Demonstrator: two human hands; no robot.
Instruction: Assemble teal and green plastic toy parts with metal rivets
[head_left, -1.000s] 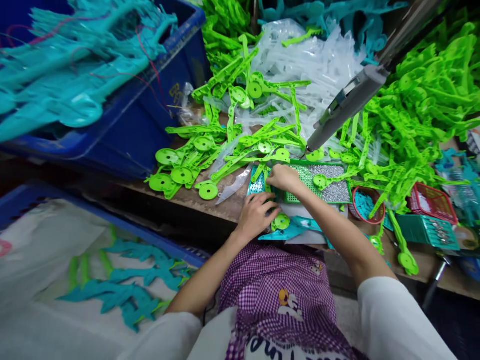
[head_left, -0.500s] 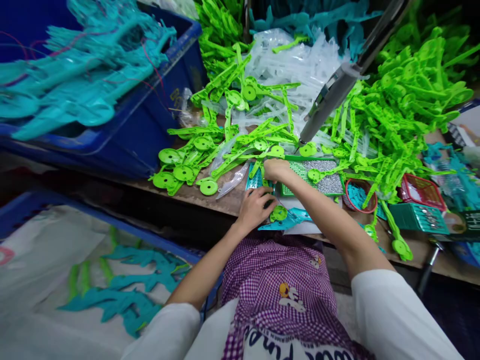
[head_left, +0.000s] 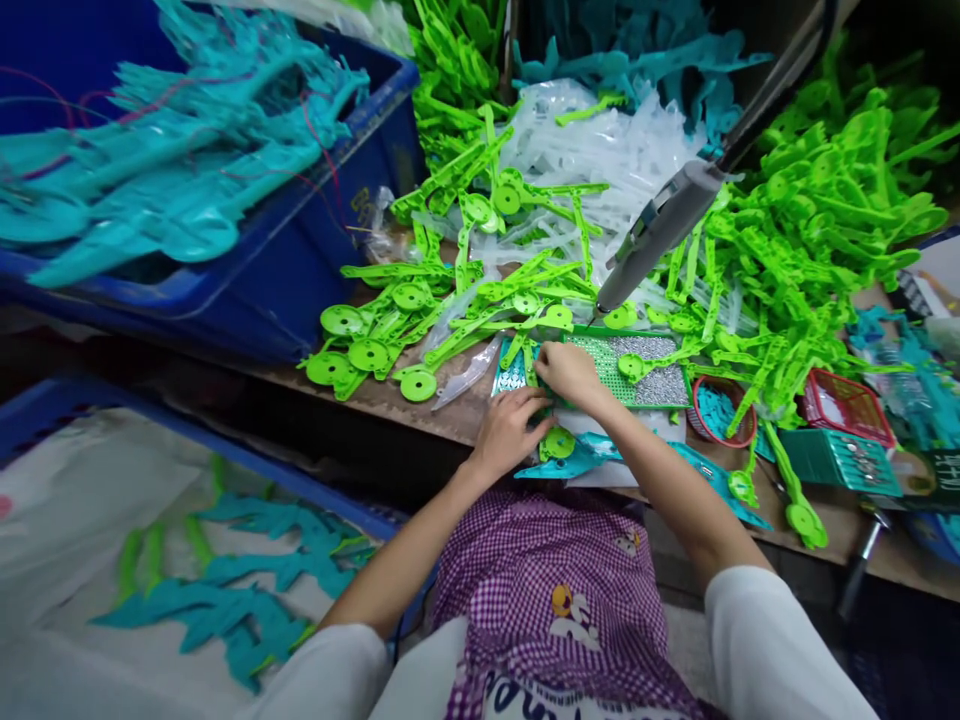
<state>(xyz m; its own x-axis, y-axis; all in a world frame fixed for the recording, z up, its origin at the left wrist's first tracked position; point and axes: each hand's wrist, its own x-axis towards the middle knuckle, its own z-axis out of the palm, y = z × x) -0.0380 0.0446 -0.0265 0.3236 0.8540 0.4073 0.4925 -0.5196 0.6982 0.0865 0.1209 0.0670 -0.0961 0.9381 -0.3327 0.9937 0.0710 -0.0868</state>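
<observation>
My right hand (head_left: 568,372) is closed, its fingertips pinched together at the left end of a green perforated tray (head_left: 596,358). What it pinches is hidden; a lime-green plastic arm (head_left: 529,360) shows beside the fingers, over a teal tray of small metal pieces (head_left: 511,372). My left hand (head_left: 514,428) lies just below, fingers outstretched and apart, thumb near a lime-green disc part (head_left: 557,442). That disc rests on a long teal plastic piece (head_left: 592,452) at the table edge. A grey electric screwdriver (head_left: 660,235) hangs tilted, its tip over the tray's back edge. Many small screws (head_left: 651,388) fill the tray's right part.
Lime-green parts (head_left: 795,230) are heaped at the right and back around clear plastic pieces (head_left: 600,140). A blue bin (head_left: 285,270) of teal parts stands left. Right are a red basket (head_left: 724,410), a teal box (head_left: 840,462) and a hammer (head_left: 862,550).
The camera view has shifted slightly, so the table sits lower. My hands stay close together; more of the teal piece shows beneath my right forearm.
</observation>
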